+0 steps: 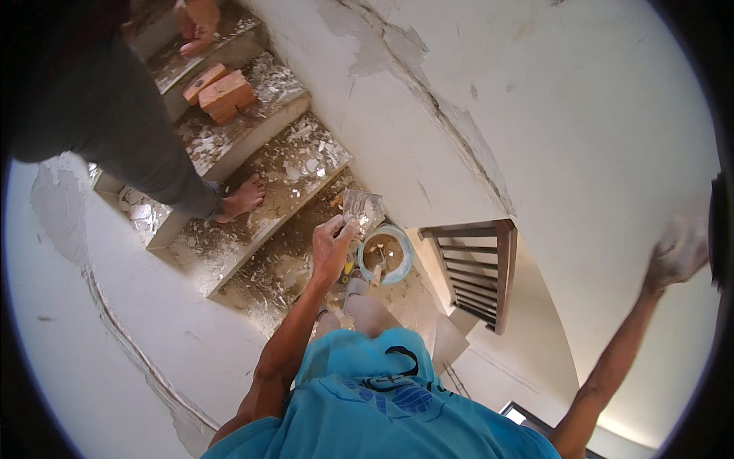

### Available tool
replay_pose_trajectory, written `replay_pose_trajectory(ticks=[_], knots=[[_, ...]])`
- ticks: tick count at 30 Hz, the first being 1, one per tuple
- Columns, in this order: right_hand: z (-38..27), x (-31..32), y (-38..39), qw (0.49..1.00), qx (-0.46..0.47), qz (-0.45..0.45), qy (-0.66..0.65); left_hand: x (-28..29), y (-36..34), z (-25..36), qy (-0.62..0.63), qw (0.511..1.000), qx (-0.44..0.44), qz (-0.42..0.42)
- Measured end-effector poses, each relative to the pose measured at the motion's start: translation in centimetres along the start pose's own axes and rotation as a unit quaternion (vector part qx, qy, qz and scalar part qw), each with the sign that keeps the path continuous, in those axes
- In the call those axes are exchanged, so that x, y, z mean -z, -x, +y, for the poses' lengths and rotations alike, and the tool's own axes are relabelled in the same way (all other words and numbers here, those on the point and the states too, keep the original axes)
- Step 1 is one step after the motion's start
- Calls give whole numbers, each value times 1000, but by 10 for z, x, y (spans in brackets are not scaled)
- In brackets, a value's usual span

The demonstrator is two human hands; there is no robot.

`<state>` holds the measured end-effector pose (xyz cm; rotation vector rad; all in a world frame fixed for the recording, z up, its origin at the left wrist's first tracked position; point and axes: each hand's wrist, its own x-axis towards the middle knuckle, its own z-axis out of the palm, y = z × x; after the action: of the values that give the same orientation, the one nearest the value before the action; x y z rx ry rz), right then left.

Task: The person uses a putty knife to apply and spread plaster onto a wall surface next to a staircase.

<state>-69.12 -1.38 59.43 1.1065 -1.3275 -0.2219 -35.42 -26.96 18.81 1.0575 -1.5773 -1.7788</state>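
Observation:
My left hand [332, 246] is closed around a wide, flat putty knife [363, 209], held above the landing. Its blade is smeared pale and points away from me. Out at the far right, my right hand [678, 249] is raised close to the white wall [612, 153]. Motion smears its fingers, and it looks whitish with dust, so whether it holds anything is unclear. Below the putty knife, near my feet, stands a round bucket [407, 268] with a pale blue rim. A wooden-handled tool [375, 276] leans at its edge.
Steps [294, 180] strewn with plaster chips rise at the upper left, with orange bricks [228, 96] on one. A co-worker's bare foot [243, 199] rests on a step. A dark wooden railing [505, 268] borders the landing. Cracked, patched strips [451, 126] run along the walls.

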Motion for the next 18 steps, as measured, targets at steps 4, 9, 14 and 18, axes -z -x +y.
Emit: replay_pose_trajectory(ticks=[4, 9, 14, 18], knots=[[-206, 31, 81, 790, -229, -293, -487, 8, 23, 15, 71, 997, -2, 23], [-415, 97, 100, 250, -327, -501, -761, 14, 51, 19, 245, 966, 84, 7], [-430, 151, 72, -40, -382, -481, -789, 28, 78, 14, 334, 937, 100, 25], [-426, 141, 79, 34, -350, -494, -795, 28, 87, 8, 380, 920, 92, 14]])
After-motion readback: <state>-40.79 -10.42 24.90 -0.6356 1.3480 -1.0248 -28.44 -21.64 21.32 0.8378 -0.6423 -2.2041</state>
